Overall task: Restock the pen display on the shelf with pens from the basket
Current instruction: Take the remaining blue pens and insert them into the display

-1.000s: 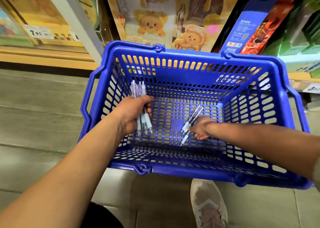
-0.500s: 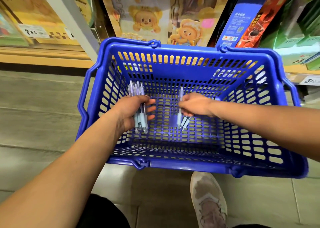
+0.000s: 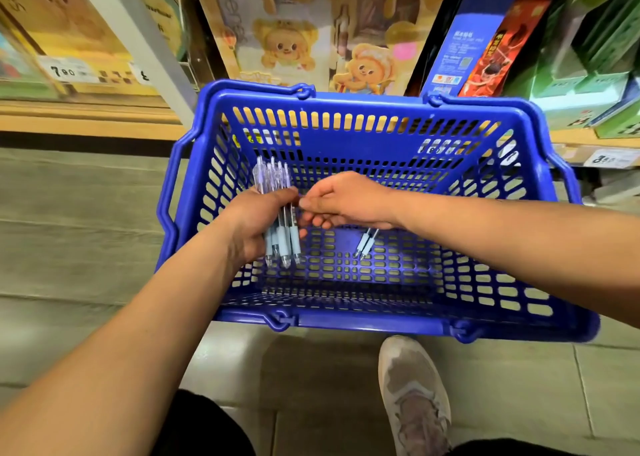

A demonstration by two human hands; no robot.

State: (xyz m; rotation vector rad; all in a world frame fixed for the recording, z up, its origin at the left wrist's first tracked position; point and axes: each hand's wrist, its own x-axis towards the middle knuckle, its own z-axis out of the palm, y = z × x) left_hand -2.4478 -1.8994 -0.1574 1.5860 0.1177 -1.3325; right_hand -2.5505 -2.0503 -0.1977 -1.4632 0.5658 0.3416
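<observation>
Left hand [image 3: 256, 223] gripping pens [image 3: 284, 237], right hand [image 3: 343, 201] touching

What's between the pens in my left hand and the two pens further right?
Your right hand, inside the basket, seen in the head view.

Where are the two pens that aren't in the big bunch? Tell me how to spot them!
Find the blue basket on the floor. Near its middle, two pens poke out from under the right hand, pale-blue grip ends side by side. Unlike the thick bunch the left hand holds, they are just a pair.
</observation>
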